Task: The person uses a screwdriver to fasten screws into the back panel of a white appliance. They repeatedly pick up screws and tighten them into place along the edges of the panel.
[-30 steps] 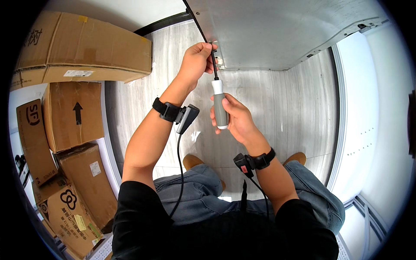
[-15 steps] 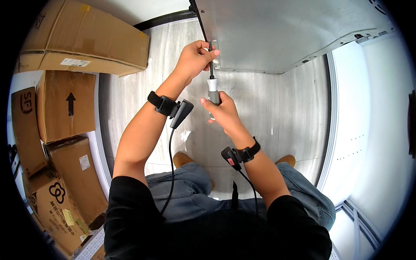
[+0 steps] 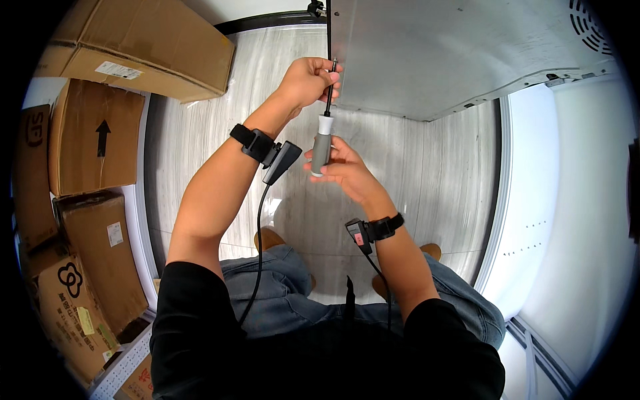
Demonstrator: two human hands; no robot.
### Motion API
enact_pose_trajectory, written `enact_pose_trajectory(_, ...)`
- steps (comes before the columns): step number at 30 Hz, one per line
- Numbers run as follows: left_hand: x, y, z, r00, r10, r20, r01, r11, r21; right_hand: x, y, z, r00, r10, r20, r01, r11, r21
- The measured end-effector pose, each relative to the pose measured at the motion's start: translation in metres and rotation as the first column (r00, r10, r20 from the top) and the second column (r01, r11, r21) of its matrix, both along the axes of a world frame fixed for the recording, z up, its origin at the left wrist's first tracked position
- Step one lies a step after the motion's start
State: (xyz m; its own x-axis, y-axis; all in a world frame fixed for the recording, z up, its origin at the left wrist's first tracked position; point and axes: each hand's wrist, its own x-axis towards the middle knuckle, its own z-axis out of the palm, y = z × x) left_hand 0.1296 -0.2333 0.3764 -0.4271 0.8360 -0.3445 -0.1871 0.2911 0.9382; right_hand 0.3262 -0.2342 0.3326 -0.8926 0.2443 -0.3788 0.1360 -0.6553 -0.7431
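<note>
My right hand (image 3: pixel 345 167) is closed around the grey and white handle of a screwdriver (image 3: pixel 321 155), thumb and fingertips on the grip. Its black shaft points up, away from me. My left hand (image 3: pixel 312 81) pinches the shaft close to the tip, where a small metallic end shows between the fingers. I cannot tell whether that end is the bit or a screw. Just beyond the left fingertips stands a large grey metal panel (image 3: pixel 413 60), its dark left edge beside the screwdriver tip.
Cardboard boxes (image 3: pixel 100 140) are stacked along the left side, one large carton (image 3: pixel 147 50) at the far left. A white wall panel (image 3: pixel 560 180) runs along the right. Pale wood-look floor (image 3: pixel 400 200) lies between. Cables hang from black devices on both wrists.
The screwdriver handle has tilted slightly left and my right-hand fingers have shifted their grip on it. The metal panel sits further right in view, and a small metallic end now shows at the tip.
</note>
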Motion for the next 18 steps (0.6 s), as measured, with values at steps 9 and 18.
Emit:
enact_pose_trajectory(9,0.011,-0.002,0.013,0.985,-0.022,-0.170,0.013,0.998,-0.053,-0.009,-0.008,-0.003,0.972,-0.072,0.223,-0.007,0.943,0.333)
enact_pose_trajectory(18,0.015,0.005,0.005,0.995,-0.004,-0.098,0.000,0.999,-0.050,0.000,0.001,0.009,0.994,0.002,0.108,-0.013,0.995,0.096)
